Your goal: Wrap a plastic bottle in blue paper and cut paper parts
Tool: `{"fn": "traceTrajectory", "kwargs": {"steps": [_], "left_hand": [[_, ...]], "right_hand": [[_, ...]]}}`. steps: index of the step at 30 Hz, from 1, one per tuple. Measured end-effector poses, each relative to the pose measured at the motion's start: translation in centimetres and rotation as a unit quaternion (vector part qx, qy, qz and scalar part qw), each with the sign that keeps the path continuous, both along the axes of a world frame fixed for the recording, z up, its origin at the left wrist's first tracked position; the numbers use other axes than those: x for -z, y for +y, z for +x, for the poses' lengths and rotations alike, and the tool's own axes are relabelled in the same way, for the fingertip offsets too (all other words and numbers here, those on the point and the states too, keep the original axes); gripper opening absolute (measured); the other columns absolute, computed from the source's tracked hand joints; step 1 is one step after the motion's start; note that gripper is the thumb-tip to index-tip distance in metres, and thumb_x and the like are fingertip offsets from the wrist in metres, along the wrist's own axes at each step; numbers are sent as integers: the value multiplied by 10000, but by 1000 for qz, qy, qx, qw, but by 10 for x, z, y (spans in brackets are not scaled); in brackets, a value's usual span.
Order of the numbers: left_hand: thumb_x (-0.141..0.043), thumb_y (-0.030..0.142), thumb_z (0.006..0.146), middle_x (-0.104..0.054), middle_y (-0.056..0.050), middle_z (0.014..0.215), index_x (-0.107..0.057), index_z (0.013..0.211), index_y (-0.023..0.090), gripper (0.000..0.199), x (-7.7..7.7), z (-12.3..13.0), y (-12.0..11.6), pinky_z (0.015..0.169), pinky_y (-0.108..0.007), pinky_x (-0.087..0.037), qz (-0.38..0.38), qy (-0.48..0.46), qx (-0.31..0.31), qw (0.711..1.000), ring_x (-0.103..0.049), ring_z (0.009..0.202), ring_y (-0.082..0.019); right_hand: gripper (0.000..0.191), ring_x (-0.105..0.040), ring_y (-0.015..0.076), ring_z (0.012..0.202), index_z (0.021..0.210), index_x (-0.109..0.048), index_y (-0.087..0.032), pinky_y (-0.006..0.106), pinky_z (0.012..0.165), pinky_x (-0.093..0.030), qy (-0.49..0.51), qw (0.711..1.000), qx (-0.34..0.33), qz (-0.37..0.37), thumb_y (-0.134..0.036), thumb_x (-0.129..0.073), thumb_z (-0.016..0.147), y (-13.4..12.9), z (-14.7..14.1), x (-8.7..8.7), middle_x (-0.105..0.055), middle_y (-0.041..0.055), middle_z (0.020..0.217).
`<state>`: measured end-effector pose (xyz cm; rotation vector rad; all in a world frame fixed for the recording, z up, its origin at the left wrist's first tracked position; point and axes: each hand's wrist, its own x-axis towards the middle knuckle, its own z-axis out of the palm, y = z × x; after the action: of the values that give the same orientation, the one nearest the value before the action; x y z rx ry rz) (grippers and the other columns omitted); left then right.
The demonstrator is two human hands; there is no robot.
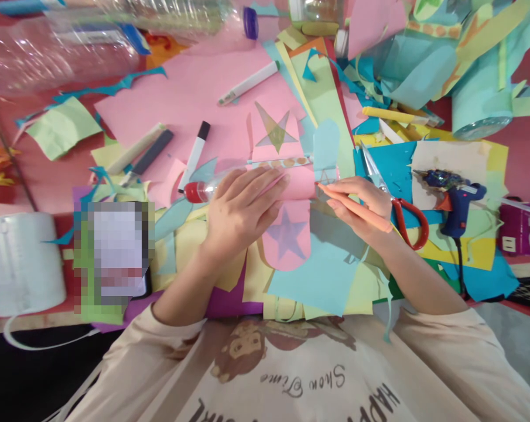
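Observation:
Under my left hand (pixel 247 205) lies a plastic bottle with a red cap (pixel 195 192), wrapped in pink paper (pixel 300 181). That hand rests flat over it with fingers stretched out. My right hand (pixel 363 205) grips an orange marker (pixel 365 214), its tip at a light blue paper tab (pixel 327 146) on the bottle's right end, where a small star outline shows. Pink flaps stick out from the bottle: one has an olive star (pixel 279 132), the other a blue-grey star (pixel 286 234).
Red-handled scissors (pixel 409 223) and a blue glue gun (pixel 460 205) lie to the right. Several markers, including a white one (pixel 249 83), lie among paper scraps. A phone (pixel 119 252) and white case (pixel 23 264) are at left; clear bottles (pixel 62 53) at the back.

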<state>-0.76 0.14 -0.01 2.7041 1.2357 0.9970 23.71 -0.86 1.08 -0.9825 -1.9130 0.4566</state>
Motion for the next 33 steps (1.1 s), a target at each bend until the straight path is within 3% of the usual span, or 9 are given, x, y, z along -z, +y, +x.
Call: {"fn": "traceTrajectory", "kwargs": {"steps": [10,19,33], "left_hand": [[-504,241,913,-706,1,1193,-530,1293,374,403,-1,1,1,929,-415,-538,20,32,-11,999,-671,1095,-216],[-528,231,903,-697,-14,1214,-476,1351,374,473,0,0,0,940,-415,-530,25,26,-8,999,-668,1105,-225],[-549,187,880,-703,-29,1207,-494,1336,309,475,-4,0,-1,966,-385,-505,37,43,-7,998,-665,1108,-221]], "right_hand": [[114,-694,144,700,933,-609,-250,285,593,-566,-21,1000,20,12,-173,-602,850,-2,1,-2,-722,-1,790],[51,-639,139,614,830,-573,-247,286,536,-531,-25,999,47,6,-207,-603,823,-4,4,-1,-658,-8,696],[130,-570,108,542,752,-533,-225,252,489,-460,-12,999,47,11,-124,-613,771,-4,6,-2,-605,-27,643]]}}
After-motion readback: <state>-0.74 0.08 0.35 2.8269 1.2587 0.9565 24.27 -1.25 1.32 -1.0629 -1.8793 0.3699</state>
